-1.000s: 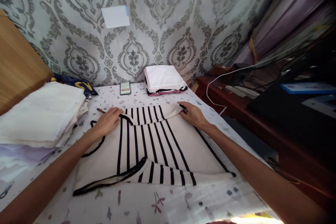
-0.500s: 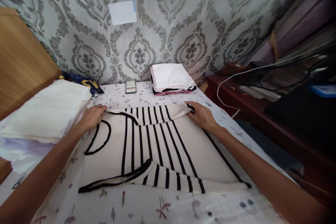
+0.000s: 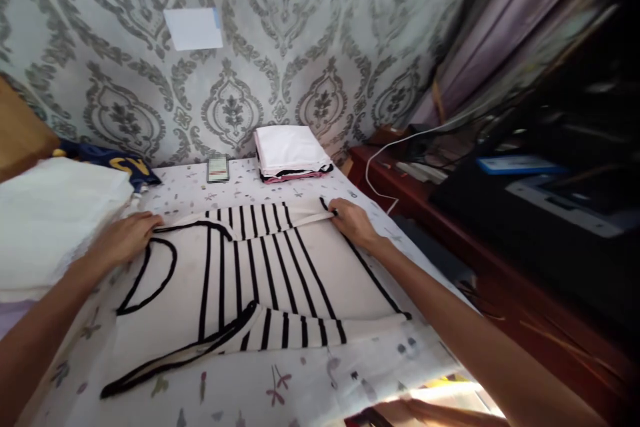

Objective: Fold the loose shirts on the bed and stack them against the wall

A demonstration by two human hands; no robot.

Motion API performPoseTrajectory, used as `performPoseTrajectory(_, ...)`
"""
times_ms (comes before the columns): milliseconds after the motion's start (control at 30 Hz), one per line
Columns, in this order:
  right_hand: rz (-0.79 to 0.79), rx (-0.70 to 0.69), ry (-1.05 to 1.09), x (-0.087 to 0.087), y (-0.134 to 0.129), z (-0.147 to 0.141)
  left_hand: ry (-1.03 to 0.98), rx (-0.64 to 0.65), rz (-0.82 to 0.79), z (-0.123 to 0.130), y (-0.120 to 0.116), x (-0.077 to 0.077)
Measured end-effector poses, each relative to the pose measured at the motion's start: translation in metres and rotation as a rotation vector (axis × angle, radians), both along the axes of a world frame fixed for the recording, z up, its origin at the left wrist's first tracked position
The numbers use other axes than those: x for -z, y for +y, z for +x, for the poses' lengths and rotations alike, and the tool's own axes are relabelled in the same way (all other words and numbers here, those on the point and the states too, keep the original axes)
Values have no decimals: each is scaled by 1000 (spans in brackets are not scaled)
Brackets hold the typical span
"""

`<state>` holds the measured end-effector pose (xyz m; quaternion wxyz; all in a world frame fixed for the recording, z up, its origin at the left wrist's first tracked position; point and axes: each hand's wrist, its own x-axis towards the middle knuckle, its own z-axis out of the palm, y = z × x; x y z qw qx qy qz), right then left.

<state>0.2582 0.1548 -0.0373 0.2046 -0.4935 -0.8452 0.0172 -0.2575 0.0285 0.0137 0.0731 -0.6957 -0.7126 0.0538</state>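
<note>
A white sleeveless top (image 3: 280, 273) with black stripes and black edging lies spread on the bed, neckline to the left and hem to the right. Its far side is turned over in a narrow fold. My left hand (image 3: 129, 235) grips the far shoulder corner by the black-edged armhole, fingers closed. At the far hem corner, my right hand (image 3: 353, 221) pinches the cloth between thumb and fingers. The near armhole and near side rest flat on the sheet.
Behind the top stand a phone (image 3: 218, 169) and a stack of folded clothes (image 3: 293, 150). White cloths (image 3: 55, 213) and a navy garment (image 3: 113, 161) lie at left. A dark red table (image 3: 415, 193) with a white cable (image 3: 369, 170) borders the bed on the right.
The view has swung right, so everything sits further left. Both hands still hold the top's far corners. The far hem corner is folded a little differently under my right hand.
</note>
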Motion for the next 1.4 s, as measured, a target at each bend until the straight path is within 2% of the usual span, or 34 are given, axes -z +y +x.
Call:
performPoseTrajectory(100, -10, 4, -27, -3, -3, 1, 8, 63, 69, 32, 3, -5)
performPoseTrajectory(233, -4, -32, 36, -3, -3, 2, -235, 353, 63, 116, 5, -4)
performPoseTrajectory(300, 9, -43, 65, -3, -2, 0, -194, 474, 27, 158, 9, 1)
performPoseTrajectory(367, 7, -44, 92, -2, 0, -2, -92, 522, 5, 189, 14, 4)
performPoseTrajectory(467, 6, -20, 153, 2, 4, -5, -17, 508, 27, 208, 20, 3)
performPoseTrajectory(567, 60, 11, 156, 7, 5, -2, -96, 521, 65, 203, 20, 2)
performPoseTrajectory(633, 78, -6, 68, 7, 2, 4, -180, 570, 26, 196, 18, 4)
performPoseTrajectory(733, 85, -37, -91, -2, -3, 12, -316, 612, -58, 188, 16, 7)
performPoseTrajectory(800, 112, -27, -104, -11, -4, 8, -409, 587, -47, 186, 19, 5)
performPoseTrajectory(933, 64, -134, -17, -21, 1, -34, -458, 489, 88, 190, 37, 3)
performPoseTrajectory(1033, -33, -226, -99, -11, 5, -75, -368, 384, 104, 181, 51, 13)
performPoseTrajectory(1100, -79, -208, -190, 1, 6, -92, -307, 245, 24, 160, 53, 23)
performPoseTrajectory(1200, -112, -157, -263, 16, 7, -97, -274, 36, -118, 112, 42, 35)
performPoseTrajectory(1300, -110, -157, -284, 19, 7, -94, -252, -58, -144, 65, 25, 42)
performPoseTrajectory(1400, -111, -151, -301, 15, 6, -95, -230, -94, -144, 38, 17, 44)
